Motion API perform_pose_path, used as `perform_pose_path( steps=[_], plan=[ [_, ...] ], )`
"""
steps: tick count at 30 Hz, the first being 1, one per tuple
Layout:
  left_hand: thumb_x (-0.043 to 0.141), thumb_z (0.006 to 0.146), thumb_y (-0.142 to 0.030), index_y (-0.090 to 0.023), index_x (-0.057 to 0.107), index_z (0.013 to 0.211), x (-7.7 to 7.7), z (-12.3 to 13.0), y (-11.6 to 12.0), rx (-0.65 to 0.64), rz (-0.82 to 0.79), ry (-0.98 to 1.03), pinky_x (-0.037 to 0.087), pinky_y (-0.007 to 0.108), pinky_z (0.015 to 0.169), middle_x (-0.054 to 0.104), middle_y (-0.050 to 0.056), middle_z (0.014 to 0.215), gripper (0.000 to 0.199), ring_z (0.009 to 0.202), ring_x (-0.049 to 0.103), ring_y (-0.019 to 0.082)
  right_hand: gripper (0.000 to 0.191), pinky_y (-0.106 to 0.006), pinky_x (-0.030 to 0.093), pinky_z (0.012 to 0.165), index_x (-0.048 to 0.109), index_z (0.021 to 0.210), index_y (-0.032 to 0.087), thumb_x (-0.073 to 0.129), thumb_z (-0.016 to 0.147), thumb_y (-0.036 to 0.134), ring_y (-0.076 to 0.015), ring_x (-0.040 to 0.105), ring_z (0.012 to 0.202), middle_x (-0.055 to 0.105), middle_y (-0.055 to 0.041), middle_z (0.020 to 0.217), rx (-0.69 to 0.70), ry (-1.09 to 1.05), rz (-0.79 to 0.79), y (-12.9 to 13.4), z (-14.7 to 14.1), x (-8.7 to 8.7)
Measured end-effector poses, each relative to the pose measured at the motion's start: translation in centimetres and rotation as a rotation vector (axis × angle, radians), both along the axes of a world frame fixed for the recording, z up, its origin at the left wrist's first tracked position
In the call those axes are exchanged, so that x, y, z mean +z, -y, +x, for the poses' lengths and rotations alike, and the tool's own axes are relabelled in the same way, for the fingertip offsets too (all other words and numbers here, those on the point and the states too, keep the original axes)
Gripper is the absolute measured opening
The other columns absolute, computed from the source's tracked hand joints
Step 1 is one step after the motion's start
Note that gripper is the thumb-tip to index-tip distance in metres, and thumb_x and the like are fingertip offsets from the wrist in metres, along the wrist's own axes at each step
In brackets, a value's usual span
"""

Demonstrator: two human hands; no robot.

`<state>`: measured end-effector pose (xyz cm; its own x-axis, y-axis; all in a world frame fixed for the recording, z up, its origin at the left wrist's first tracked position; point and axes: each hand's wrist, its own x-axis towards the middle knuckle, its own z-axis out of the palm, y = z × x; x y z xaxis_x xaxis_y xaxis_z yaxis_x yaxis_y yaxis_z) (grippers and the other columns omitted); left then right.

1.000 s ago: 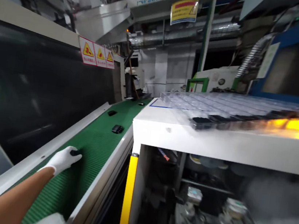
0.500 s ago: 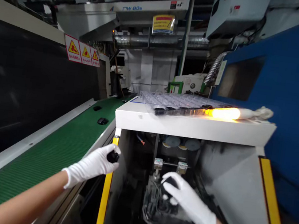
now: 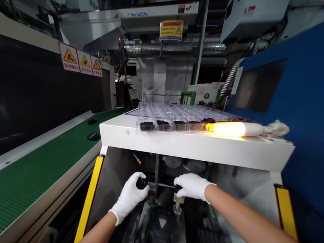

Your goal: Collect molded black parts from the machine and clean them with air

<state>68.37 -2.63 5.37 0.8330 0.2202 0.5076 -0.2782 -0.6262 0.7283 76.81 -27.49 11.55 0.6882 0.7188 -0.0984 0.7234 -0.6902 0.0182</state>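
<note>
My left hand, in a white glove, is shut on a small black part inside the machine opening. My right hand, also gloved, grips a dark part at its fingertips, just above a metal fitting on a horizontal rod. Above both hands, a transparent compartment tray rests on a white bench top. Several black parts sit in its front row, including one at the left corner.
A green conveyor belt runs along the left, with black parts on it. Yellow strips edge the opening. Dark machinery fills the space below my hands. A glowing lamp tube lies on the bench.
My view has shifted left and settled since the conveyor-side frame. Both hands have moved deeper into the opening and closer together, each still holding its black part.
</note>
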Motion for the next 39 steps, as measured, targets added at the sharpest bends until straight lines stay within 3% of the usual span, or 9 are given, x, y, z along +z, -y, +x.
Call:
perform_pose_path(
  steps=[9,15,18,23,28,32,35,39],
  plan=[
    [0.065,0.068,-0.025,-0.022,0.055,0.096,-0.7,2.3,2.3,0.023,-0.019,-0.02,0.049,0.034,0.089,0.065,0.002,0.095,0.03,0.09,0.063,0.018,0.034,-0.037,0.049,0.067,0.073,0.09,0.016,0.064,0.079,0.047,-0.0306,0.07,0.078,0.074,-0.014,0.085,0.038,0.072,-0.107,-2.0,-0.9,-0.1],
    [0.065,0.07,-0.026,-0.021,0.053,0.1,-1.6,3.4,3.3,0.038,-0.031,-0.02,0.049,0.035,0.089,0.065,0.004,0.097,0.032,0.09,0.063,0.018,0.036,-0.033,0.046,0.067,0.072,0.091,0.021,0.062,0.079,0.054,-0.0277,0.07,0.082,0.075,-0.0101,0.088,0.033,0.078,-0.038,-1.7,-0.1,-1.3],
    [0.065,0.071,-0.028,-0.021,0.055,0.094,-2.1,3.7,3.5,0.026,-0.024,-0.017,0.05,0.035,0.085,0.064,0.003,0.091,0.025,0.085,0.062,0.018,0.038,-0.034,0.045,0.067,0.071,0.091,0.02,0.057,0.083,0.054,-0.0281,0.069,0.08,0.074,-0.0111,0.086,-0.042,0.115,0.045,-1.5,-0.4,-2.5],
    [0.065,0.074,-0.032,-0.022,0.053,0.086,-3.1,3.9,3.9,0.044,-0.033,0.018,0.05,0.036,0.082,0.061,0.002,0.085,0.019,0.08,0.061,0.019,0.046,-0.039,0.044,0.073,0.068,0.089,0.016,0.035,0.094,0.047,-0.0287,0.066,0.082,0.071,-0.0148,0.084,-0.307,0.237,0.262,-1.9,-2.4,-4.2],
    [0.069,0.071,-0.033,-0.022,0.053,0.087,-3.5,3.6,3.9,0.048,-0.057,0.04,0.049,0.038,0.087,0.059,0.004,0.091,0.026,0.087,0.059,0.021,0.035,-0.033,0.044,0.081,0.065,0.1,0.019,0.037,0.094,0.041,-0.0232,0.064,0.097,0.07,-0.0098,0.102,-0.525,0.259,0.539,-2.9,-3.7,-6.5],
    [0.07,0.072,-0.04,-0.02,0.054,0.092,-2.9,3.5,3.4,-0.02,-0.178,-0.055,0.051,0.036,0.082,0.059,0.002,0.088,0.032,0.081,0.059,0.018,0.036,-0.024,0.047,0.077,0.058,0.12,0.02,0.039,0.094,0.036,-0.0153,0.067,0.095,0.07,-0.0065,0.113,-0.656,0.198,0.721,-3.9,-3.4,-7.9],
    [0.064,0.077,-0.049,-0.02,0.053,0.093,-2.0,3.6,3.2,-0.099,-0.325,-0.171,0.053,0.03,0.069,0.055,-0.001,0.08,0.035,0.071,0.056,0.014,0.033,-0.026,0.046,0.072,0.06,0.117,0.024,0.046,0.09,0.036,-0.017,0.068,0.09,0.072,-0.0034,0.108,-0.696,0.185,0.793,-4.1,-3.1,-8.1],
    [0.061,0.08,-0.052,-0.02,0.052,0.091,-0.8,3.8,2.9,-0.145,-0.283,-0.221,0.052,0.027,0.071,0.055,-0.001,0.085,0.034,0.075,0.055,0.013,0.03,-0.028,0.041,0.066,0.063,0.112,0.028,0.051,0.086,0.035,-0.018,0.068,0.082,0.073,-0.0018,0.099,-0.693,0.2,0.851,-3.8,-3.1,-7.7]
  ],
)
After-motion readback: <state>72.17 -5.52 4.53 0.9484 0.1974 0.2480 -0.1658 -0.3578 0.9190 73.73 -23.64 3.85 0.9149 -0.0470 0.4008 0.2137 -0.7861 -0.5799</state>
